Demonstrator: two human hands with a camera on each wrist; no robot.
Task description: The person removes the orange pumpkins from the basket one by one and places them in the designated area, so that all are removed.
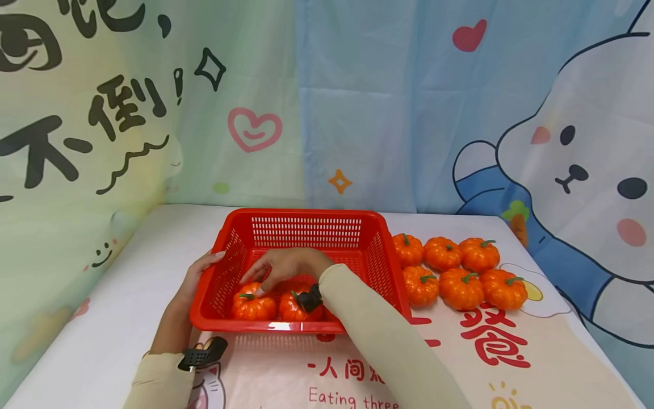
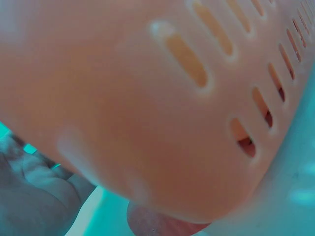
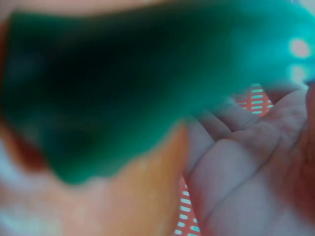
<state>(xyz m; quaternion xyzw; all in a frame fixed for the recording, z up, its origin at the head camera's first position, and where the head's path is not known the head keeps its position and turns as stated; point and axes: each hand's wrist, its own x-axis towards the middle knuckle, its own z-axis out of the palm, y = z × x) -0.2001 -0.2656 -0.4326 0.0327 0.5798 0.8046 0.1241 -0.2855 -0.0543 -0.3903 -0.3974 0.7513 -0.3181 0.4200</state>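
A red plastic basket (image 1: 301, 326) with slotted walls stands on the table. My left hand (image 1: 196, 275) grips its left side, a fingertip over the rim; the left wrist view has the basket's outer corner (image 2: 147, 123) close up. Inside, at the front left, sit two glossy orange pumpkins with green stems. My right hand (image 1: 288, 266) reaches over them, thumb at the top of the left pumpkin (image 1: 254, 307), fingers loosely bent and spread above it. Beneath the right wrist is the second pumpkin (image 1: 293, 311), partly covered. A blurred green stem (image 3: 98, 93) fills much of the right wrist view.
Right of the basket, several more small pumpkins (image 1: 461, 288) stand in two rows on the table. A printed cloth (image 1: 557, 346) with red characters covers part of the white tabletop (image 1: 102, 318). Behind hangs a cartoon-printed curtain (image 1: 357, 130).
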